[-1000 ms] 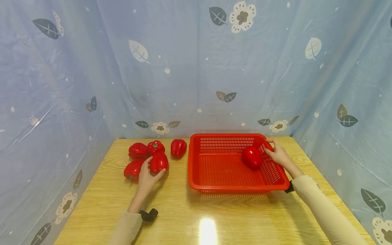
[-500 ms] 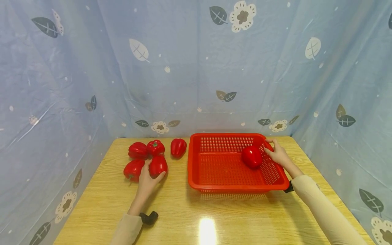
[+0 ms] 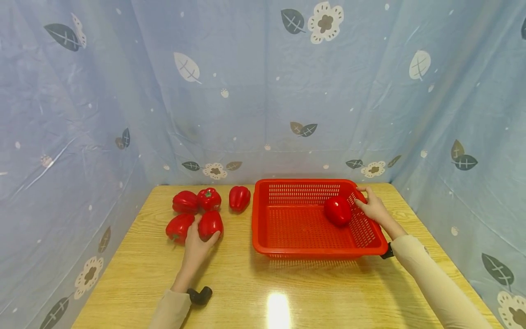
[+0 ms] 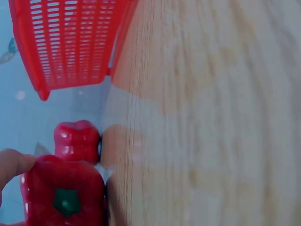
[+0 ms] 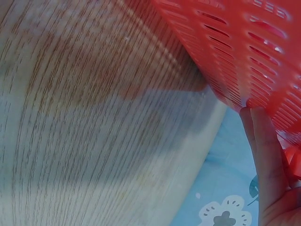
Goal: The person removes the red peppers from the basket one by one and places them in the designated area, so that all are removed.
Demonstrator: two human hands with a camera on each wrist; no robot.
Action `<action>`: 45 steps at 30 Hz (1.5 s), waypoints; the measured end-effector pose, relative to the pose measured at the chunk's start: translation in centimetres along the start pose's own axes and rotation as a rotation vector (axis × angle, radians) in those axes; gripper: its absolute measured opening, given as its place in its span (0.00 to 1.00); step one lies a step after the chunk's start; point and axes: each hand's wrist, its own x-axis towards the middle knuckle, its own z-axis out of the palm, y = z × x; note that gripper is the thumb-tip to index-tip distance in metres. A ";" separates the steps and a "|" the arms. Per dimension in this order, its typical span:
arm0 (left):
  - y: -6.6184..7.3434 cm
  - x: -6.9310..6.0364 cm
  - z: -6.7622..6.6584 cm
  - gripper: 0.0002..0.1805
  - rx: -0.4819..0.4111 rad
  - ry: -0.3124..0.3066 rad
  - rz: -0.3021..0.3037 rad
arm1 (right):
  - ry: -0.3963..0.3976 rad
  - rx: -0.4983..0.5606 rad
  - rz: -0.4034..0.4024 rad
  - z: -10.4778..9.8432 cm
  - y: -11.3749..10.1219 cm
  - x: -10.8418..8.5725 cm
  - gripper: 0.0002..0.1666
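Observation:
My left hand (image 3: 196, 243) has its fingers and thumb around a red bell pepper (image 3: 211, 224), low over the table. The left wrist view shows that pepper's green stem end, with a fingertip against its side. Another bell pepper (image 3: 180, 228) lies just left of my left hand. At the right, my right hand (image 3: 373, 208) grips the side rim of a red plastic basket (image 3: 304, 251). In the right wrist view, straight fingers (image 5: 265, 146) lie against the basket's slotted outer wall. One bell pepper (image 3: 338, 211) sits inside the basket, near its right wall.
Behind my left hand lie two bell peppers (image 3: 185, 202) side by side. One more bell pepper (image 3: 239, 199) lies between them and the basket. The wooden table (image 3: 230, 274) ends at blue patterned curtains (image 3: 230, 114) on its back and sides.
The bell pepper in my left hand has come down and slightly left, towards me. My right hand and the basket have stayed in place.

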 end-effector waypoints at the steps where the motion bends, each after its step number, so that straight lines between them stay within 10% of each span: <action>1: 0.0 0.0 0.0 0.43 -0.004 0.007 0.005 | 0.000 0.000 0.000 0.0 0.0 0.0 0.26; 45: 2.9 2.2 -1.2 0.36 -0.041 0.037 0.178 | 0.023 -0.011 -0.023 0.1 0.3 -0.2 0.26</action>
